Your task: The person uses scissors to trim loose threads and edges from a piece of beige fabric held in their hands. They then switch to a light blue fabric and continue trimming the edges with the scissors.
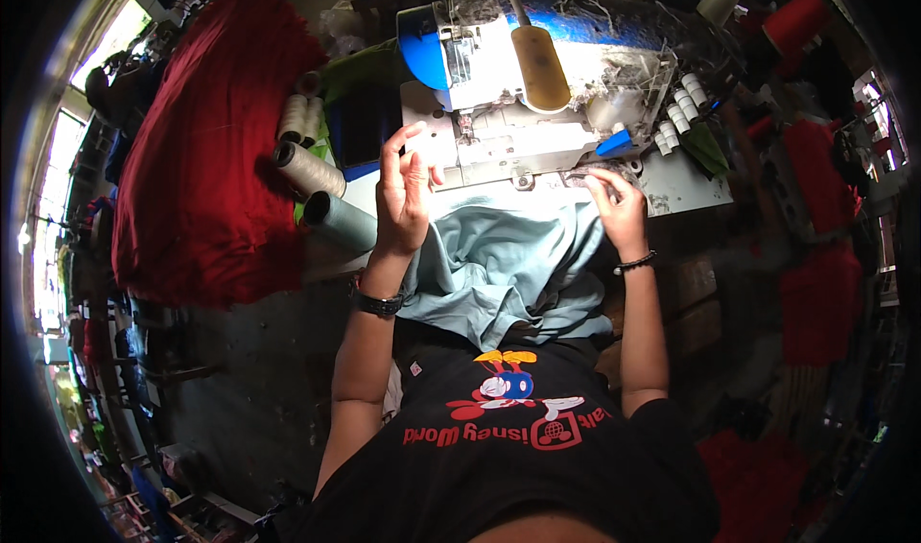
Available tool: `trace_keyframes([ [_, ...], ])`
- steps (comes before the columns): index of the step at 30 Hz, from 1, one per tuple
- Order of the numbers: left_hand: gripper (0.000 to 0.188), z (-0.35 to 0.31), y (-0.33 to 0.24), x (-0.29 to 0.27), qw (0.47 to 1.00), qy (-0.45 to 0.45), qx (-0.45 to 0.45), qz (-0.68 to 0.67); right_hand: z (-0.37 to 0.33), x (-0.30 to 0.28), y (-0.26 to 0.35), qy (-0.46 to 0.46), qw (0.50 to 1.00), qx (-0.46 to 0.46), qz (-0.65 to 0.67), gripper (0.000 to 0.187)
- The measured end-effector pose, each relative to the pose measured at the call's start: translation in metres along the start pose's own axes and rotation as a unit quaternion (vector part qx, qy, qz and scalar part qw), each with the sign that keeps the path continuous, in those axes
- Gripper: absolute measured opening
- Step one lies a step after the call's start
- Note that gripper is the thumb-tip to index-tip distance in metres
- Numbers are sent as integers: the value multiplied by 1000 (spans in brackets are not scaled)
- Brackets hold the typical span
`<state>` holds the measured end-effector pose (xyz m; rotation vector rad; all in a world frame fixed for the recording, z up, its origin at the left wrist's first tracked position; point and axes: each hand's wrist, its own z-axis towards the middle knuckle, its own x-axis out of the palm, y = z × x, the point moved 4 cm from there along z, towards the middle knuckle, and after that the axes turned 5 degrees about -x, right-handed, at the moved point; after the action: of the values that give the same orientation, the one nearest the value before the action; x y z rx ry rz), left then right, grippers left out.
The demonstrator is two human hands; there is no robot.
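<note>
A light blue piece of cloth (508, 265) lies bunched over my lap and up against the front edge of the sewing machine table. My left hand (406, 193) is raised at the cloth's left edge, beside the machine's white bed, its fingers bent but apart and nothing visible in them. At the cloth's upper right corner, my right hand (622, 212) has thumb and forefinger drawn together near the table edge. Whatever is between those fingertips is too small to make out. The white and blue sewing machine (523, 150) stands brightly lit straight ahead.
A yellowish, handled object (539, 68) rests on the machine. Thread cones, one cream (309, 167) and one grey-green (339, 221), lie left of my left hand. Beyond them is a large heap of red cloth (211, 150). Several small white spools (683, 106) stand at the right.
</note>
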<state>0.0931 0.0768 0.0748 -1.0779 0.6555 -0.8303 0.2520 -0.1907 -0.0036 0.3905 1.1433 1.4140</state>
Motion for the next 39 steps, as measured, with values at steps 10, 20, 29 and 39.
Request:
trace_keyframes([
  [10,30,18,-104,17,988,113,89,61,25,44,108,379,903,-1,202,21],
  [20,40,26,-73,25,937,301,2,176,36,-10,116,243,963,-115,-16,20],
  [29,48,21,-82,14,861,351,-37,366,-5,25,123,458,874,134,91,28],
  [39,25,11,-84,-13,912,312,82,254,30,-128,117,233,966,108,13,46],
])
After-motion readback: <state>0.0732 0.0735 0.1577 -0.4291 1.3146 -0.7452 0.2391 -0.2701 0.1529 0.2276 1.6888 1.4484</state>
